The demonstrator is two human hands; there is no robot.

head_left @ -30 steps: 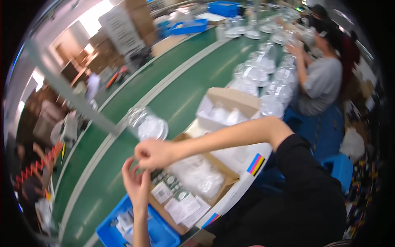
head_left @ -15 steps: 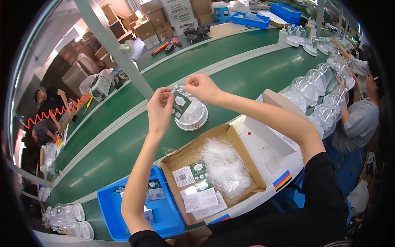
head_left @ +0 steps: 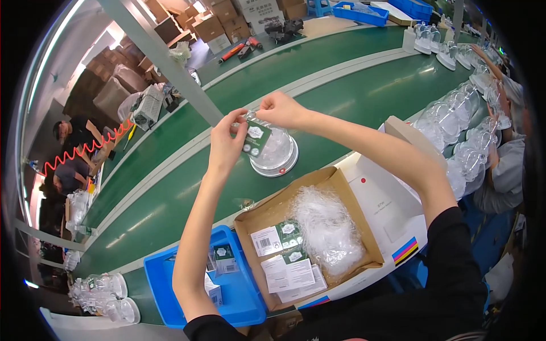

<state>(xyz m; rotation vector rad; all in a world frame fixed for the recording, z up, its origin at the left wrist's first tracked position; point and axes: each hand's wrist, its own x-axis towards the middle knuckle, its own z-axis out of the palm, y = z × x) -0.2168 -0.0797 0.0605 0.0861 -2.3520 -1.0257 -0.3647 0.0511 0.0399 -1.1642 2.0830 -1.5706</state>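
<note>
A green-and-white printed card (head_left: 257,138) is pinched between the thumb and fingers of my left hand (head_left: 228,139). It hangs beside the top of a clear plastic dome with a white round base (head_left: 280,154), which stands on the green conveyor. My right hand (head_left: 280,110) is closed in a pinch just above the dome's top, close to the card. Whatever is in those fingers is too small to make out. Nearer me, a shallow cardboard box (head_left: 244,232) holds a heap of thin clear plastic strands (head_left: 327,230) and several cards (head_left: 287,273).
Left of the box is a blue bin (head_left: 250,304) with a few cards. More domes stand at the lower left (head_left: 108,295) and in rows at the right (head_left: 449,122), where co-workers handle them. A grey post (head_left: 165,59) rises beyond the conveyor's near lane.
The whole view has shifted, so everything sits slightly further right. My right hand has come a little closer to my left hand and the card at the dome's top.
</note>
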